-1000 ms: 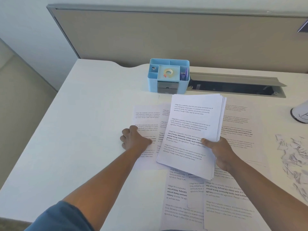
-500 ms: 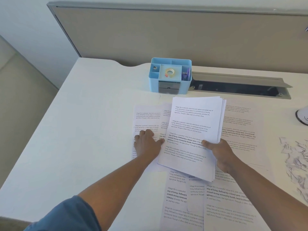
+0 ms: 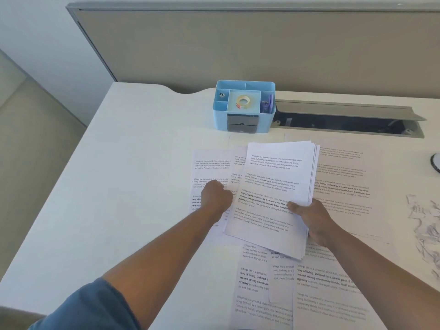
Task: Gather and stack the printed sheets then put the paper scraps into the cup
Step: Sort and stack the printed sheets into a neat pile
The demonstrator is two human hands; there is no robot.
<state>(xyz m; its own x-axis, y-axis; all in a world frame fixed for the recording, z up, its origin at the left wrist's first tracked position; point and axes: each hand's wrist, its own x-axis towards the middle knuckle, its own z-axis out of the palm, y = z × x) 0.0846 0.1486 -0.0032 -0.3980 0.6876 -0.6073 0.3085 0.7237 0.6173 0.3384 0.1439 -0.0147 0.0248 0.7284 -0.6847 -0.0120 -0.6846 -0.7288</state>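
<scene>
The right hand point(image 3: 314, 222) has its grip on a thick stack of white printed sheets point(image 3: 276, 194), thumb on top, its fingers hidden beneath. Left of that grip, the left hand point(image 3: 215, 196) rests knuckles-up on a loose white printed sheet point(image 3: 209, 167) lying on the white bench point(image 3: 142, 163); its fingers curl under, and whether they pinch the paper cannot be told. Right of the grip, torn white paper scraps point(image 3: 426, 222) are cut off by the frame edge.
</scene>
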